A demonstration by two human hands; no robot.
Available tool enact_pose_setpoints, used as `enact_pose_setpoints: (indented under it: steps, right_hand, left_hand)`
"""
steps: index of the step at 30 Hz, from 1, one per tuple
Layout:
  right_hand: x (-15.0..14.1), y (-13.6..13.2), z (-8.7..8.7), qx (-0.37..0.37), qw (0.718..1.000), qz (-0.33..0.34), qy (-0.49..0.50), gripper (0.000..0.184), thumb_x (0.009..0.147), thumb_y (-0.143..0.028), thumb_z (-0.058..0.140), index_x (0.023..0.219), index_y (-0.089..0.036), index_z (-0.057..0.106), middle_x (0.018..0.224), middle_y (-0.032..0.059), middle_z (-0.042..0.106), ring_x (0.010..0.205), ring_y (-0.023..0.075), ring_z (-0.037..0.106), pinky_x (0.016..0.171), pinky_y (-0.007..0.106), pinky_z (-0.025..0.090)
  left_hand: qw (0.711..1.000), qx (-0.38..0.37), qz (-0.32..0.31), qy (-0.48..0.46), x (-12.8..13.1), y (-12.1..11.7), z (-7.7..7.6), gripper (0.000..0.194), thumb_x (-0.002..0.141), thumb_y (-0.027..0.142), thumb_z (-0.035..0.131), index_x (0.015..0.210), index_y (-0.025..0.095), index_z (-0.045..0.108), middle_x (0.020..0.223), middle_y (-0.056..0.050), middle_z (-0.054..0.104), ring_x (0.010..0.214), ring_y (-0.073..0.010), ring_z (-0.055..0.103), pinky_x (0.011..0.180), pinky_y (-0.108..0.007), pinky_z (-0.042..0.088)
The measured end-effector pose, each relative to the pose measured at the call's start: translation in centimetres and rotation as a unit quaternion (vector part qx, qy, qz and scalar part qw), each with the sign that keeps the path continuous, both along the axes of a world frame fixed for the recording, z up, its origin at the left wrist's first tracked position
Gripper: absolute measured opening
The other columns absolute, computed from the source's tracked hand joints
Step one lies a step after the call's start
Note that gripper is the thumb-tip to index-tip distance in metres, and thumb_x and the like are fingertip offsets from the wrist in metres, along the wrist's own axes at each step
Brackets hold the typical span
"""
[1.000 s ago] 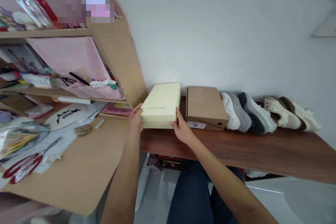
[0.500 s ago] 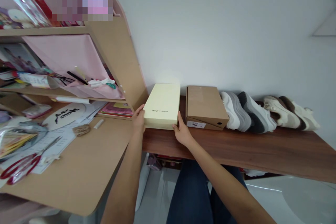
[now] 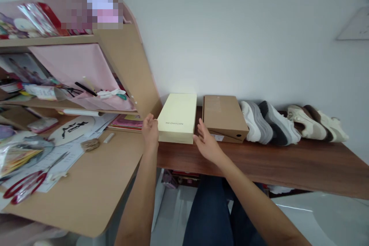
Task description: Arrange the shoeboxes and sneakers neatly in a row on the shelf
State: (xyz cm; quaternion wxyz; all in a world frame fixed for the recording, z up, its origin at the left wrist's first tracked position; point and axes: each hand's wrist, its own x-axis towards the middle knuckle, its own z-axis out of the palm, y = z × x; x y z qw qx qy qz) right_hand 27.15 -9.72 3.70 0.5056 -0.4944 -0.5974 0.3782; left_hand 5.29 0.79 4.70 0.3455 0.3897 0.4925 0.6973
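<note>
A pale yellow lidded box [image 3: 178,113] lettered MEIZHIYUAN lies flat on the dark wooden shelf [image 3: 184,157] against the wall. At its left front corner is my left hand [image 3: 150,130], fingers loosely raised and holding nothing; whether it still touches the box I cannot tell. My right hand [image 3: 208,144] has its fingers spread just off the box's right front corner. Close on the right stands a brown cardboard box [image 3: 225,113], its front label partly hidden by my right hand.
Grey and white sneakers [image 3: 256,123] and cream shoes [image 3: 309,121] line the shelf to the right. The desk [image 3: 95,184] at left holds red-handled scissors [image 3: 37,178], a twine coil [image 3: 90,145], papers and a round sign [image 3: 72,130]. A shelf unit's side panel [image 3: 129,69] rises beside the pale box.
My right hand has let go of the pale box and moved right, fingers opening. My left hand's fingers have loosened from its side. The box rests in about the same place.
</note>
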Motion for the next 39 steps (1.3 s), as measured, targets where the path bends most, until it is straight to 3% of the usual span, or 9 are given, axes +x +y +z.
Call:
enact_pose_setpoints:
  steps: [5,8,11,16,20,26,32,39]
  right_hand:
    - [5.0,-0.7,3.9,0.04,0.998,-0.041,0.006,0.082,0.092,-0.046,0.054,0.156,-0.031,0.005,0.154,0.0134,0.04,0.141,0.0241,0.041,0.113,0.052,0.035]
    - [7.9,-0.4,5.0,0.05,0.996,-0.079,0.001,0.083,0.092,-0.045,0.054,0.156,-0.03,0.004,0.151,0.0137,0.043,0.141,0.0252,0.041,0.113,0.054,0.035]
    - [10.2,-0.3,5.3,0.046,0.992,-0.116,-0.004,0.084,0.091,-0.044,0.055,0.157,-0.028,0.006,0.15,0.0143,0.045,0.14,0.0264,0.042,0.112,0.054,0.036]
    - [13.0,-0.5,5.0,0.03,0.988,-0.149,-0.023,0.084,0.089,-0.041,0.056,0.157,-0.027,0.008,0.149,0.015,0.046,0.138,0.0258,0.044,0.112,0.052,0.038]
    - [15.0,-0.4,3.7,0.029,0.987,-0.155,-0.023,0.085,0.089,-0.04,0.056,0.157,-0.027,0.006,0.15,0.0134,0.046,0.141,0.0239,0.039,0.112,0.05,0.037]
    - [17.2,0.3,1.6,0.017,0.98,-0.181,-0.075,0.083,0.087,-0.037,0.057,0.156,-0.025,0.012,0.152,0.0125,0.042,0.141,0.0256,0.04,0.113,0.05,0.036]
    - [17.7,0.9,0.6,0.015,0.971,-0.202,-0.128,0.077,0.086,-0.035,0.057,0.154,-0.026,0.023,0.154,0.0082,0.04,0.141,0.0252,0.04,0.117,0.049,0.032]
    - [17.3,1.6,0.0,-0.021,0.96,-0.233,-0.156,0.065,0.086,-0.038,0.054,0.146,-0.018,0.041,0.145,0.013,0.051,0.135,0.0299,0.047,0.114,0.051,0.035]
  left_hand:
    - [0.993,0.076,-0.041,0.079,4.3,-2.5,3.8,0.045,0.081,0.025,0.068,0.125,0.027,0.06,0.137,-0.005,0.057,0.133,-0.0225,0.048,0.115,-0.036,0.032]
    - [0.988,0.08,-0.1,0.089,7.9,-3.8,5.4,0.044,0.081,0.022,0.069,0.124,0.029,0.061,0.136,-0.004,0.058,0.134,-0.0227,0.046,0.117,-0.037,0.028]
    - [0.982,0.067,-0.165,0.07,11.4,-4.5,5.9,0.043,0.079,0.019,0.069,0.121,0.027,0.063,0.133,-0.006,0.059,0.133,-0.0251,0.047,0.116,-0.041,0.028]
    - [0.971,0.035,-0.233,0.044,15.5,-4.3,4.1,0.045,0.076,0.019,0.072,0.12,0.024,0.063,0.135,-0.009,0.058,0.134,-0.029,0.046,0.117,-0.046,0.028]
    - [0.968,0.002,-0.245,0.056,17.2,-3.8,1.9,0.048,0.076,0.02,0.073,0.122,0.024,0.062,0.138,-0.01,0.056,0.135,-0.0293,0.045,0.117,-0.044,0.028]
    - [0.972,-0.033,-0.212,0.099,18.0,-2.8,-1.1,0.057,0.079,0.026,0.071,0.133,0.022,0.054,0.146,-0.012,0.049,0.137,-0.0282,0.044,0.117,-0.042,0.028]
    - [0.967,-0.099,-0.183,0.145,18.1,-2.7,-3.3,0.059,0.088,0.038,0.058,0.142,0.019,0.045,0.151,-0.011,0.045,0.14,-0.0239,0.04,0.117,-0.037,0.028]
    - [0.968,-0.124,-0.19,0.108,18.0,-3.4,-4.2,0.048,0.092,0.048,0.049,0.125,0.015,0.063,0.138,-0.011,0.059,0.134,-0.0235,0.048,0.116,-0.035,0.029]
